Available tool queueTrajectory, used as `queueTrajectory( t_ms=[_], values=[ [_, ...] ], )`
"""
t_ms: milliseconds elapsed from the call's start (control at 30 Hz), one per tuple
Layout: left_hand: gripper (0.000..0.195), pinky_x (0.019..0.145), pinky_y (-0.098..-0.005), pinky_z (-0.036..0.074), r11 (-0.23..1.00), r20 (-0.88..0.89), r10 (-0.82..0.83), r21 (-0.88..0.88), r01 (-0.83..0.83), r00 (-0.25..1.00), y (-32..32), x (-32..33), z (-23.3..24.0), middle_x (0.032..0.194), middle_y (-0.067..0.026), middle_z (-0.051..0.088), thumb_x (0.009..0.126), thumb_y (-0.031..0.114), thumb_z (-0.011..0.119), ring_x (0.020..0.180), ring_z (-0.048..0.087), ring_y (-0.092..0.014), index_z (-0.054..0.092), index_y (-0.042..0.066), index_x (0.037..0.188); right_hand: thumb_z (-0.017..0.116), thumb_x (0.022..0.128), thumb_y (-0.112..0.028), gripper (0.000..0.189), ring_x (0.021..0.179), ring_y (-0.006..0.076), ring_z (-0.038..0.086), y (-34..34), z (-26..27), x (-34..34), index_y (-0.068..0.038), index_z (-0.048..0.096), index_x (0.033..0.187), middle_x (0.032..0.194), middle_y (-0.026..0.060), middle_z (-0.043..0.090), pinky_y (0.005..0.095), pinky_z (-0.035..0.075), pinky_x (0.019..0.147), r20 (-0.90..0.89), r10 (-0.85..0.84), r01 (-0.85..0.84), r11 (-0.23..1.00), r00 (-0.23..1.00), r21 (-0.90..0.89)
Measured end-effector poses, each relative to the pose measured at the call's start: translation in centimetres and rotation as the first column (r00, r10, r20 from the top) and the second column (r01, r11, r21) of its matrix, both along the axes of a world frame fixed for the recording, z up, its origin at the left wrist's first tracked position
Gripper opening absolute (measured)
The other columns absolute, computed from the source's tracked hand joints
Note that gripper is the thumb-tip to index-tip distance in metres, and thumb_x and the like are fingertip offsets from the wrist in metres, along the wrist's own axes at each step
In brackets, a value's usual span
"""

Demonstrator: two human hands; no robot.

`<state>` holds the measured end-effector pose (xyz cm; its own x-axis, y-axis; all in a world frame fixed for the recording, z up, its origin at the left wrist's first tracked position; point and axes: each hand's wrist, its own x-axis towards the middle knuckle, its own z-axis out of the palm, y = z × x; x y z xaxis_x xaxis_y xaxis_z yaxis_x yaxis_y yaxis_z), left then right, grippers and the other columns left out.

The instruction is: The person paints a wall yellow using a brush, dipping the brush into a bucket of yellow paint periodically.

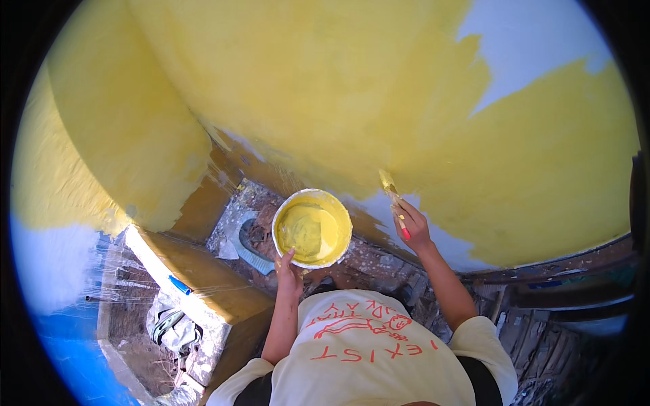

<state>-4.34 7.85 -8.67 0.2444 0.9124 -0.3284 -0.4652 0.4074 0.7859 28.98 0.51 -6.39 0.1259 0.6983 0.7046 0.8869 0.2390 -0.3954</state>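
Observation:
My left hand (288, 278) grips the near rim of a white-rimmed plastic bucket (348, 243), thumb over the edge. Yellow paint (332, 233) lies in the bucket and coats its inside. To the right, my right hand (414, 227) is closed around a paintbrush (397, 200) with a red-tipped handle. Its yellow-coated bristles point up and touch, or nearly touch, the wall (330, 101). Yellow paint covers much of this wall. White patches show at the upper right and behind my right hand, and a brown band runs along its lower part.
A low wall (203, 299) at the lower left bears a blue object (180, 285); a crumpled whitish bag (172, 322) lies beside it. A pale blue squat-toilet pan (249, 254) is below the bucket's left side. Debris and wooden slats (541, 350) cover ground at the right.

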Motion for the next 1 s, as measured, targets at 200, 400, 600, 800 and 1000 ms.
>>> queueTrajectory(
  t_ms=[200, 400, 600, 800, 1000],
  values=[
    [0.049, 0.092, -0.0384, 0.051, 0.996, 0.144, -0.044, -0.066, 0.054, 0.989, 0.2, 0.6, 0.9, 0.125, -0.0105, 0.057, 0.089, 0.017, 0.061, 0.113, 0.059, -0.023, 0.043, 0.004, 0.132, 0.066, 0.084, -0.005, 0.021, 0.102, 0.0329, 0.065, 0.6, -5.7, 1.0, -0.003, 0.067, 0.105, 0.115, 0.0163, 0.064, 0.0385, 0.054, 0.086, 0.045, 0.065, -0.044, 0.93, 0.997, -0.365],
    [0.047, 0.091, -0.0384, 0.052, 0.993, 0.189, -0.012, -0.117, 0.035, 0.982, 0.5, -0.2, -1.0, 0.123, -0.0104, 0.058, 0.088, 0.018, 0.062, 0.111, 0.06, -0.022, 0.045, 0.004, 0.13, 0.069, 0.079, -0.003, 0.027, 0.097, 0.0337, 0.066, 1.3, 2.4, 1.1, -0.003, 0.065, 0.105, 0.113, 0.0173, 0.065, 0.0385, 0.056, 0.08, 0.054, -0.008, 0.013, 0.995, 0.999, -0.102],
    [0.054, 0.094, -0.0418, 0.049, 0.993, 0.173, -0.045, -0.104, 0.064, 0.984, 0.8, -0.1, -1.8, 0.128, -0.0116, 0.056, 0.087, 0.025, 0.06, 0.115, 0.057, -0.025, 0.042, 0.005, 0.134, 0.069, 0.08, -0.003, 0.025, 0.096, 0.0327, 0.067, 2.6, 0.3, -0.3, -0.002, 0.066, 0.105, 0.112, 0.0172, 0.066, 0.038, 0.056, 0.081, 0.058, 0.129, -0.108, 0.955, 0.99, -0.274],
    [0.066, 0.1, -0.0487, 0.046, 0.996, 0.083, -0.083, -0.01, 0.084, 0.993, 0.8, 0.3, -2.4, 0.137, -0.0147, 0.05, 0.087, 0.038, 0.055, 0.122, 0.053, -0.031, 0.036, 0.006, 0.142, 0.068, 0.082, -0.003, 0.018, 0.093, 0.0321, 0.067, 1.9, -2.6, 1.7, -0.001, 0.067, 0.099, 0.107, 0.0173, 0.067, 0.0375, 0.056, 0.08, -0.018, -0.048, 0.042, 0.968, 0.999, -0.249],
    [0.067, 0.099, -0.0481, 0.045, 0.998, 0.104, -0.029, -0.056, 0.035, 0.994, 0.3, -1.1, -2.9, 0.137, -0.0132, 0.05, 0.086, 0.038, 0.057, 0.122, 0.053, -0.031, 0.036, 0.007, 0.142, 0.067, 0.081, -0.003, 0.02, 0.09, 0.0315, 0.068, 1.5, 3.0, 0.4, 0.001, 0.066, 0.101, 0.107, 0.0172, 0.067, 0.0365, 0.057, 0.076, 0.01, 0.004, -0.004, 1.0, 1.0, 0.003]
  ],
)
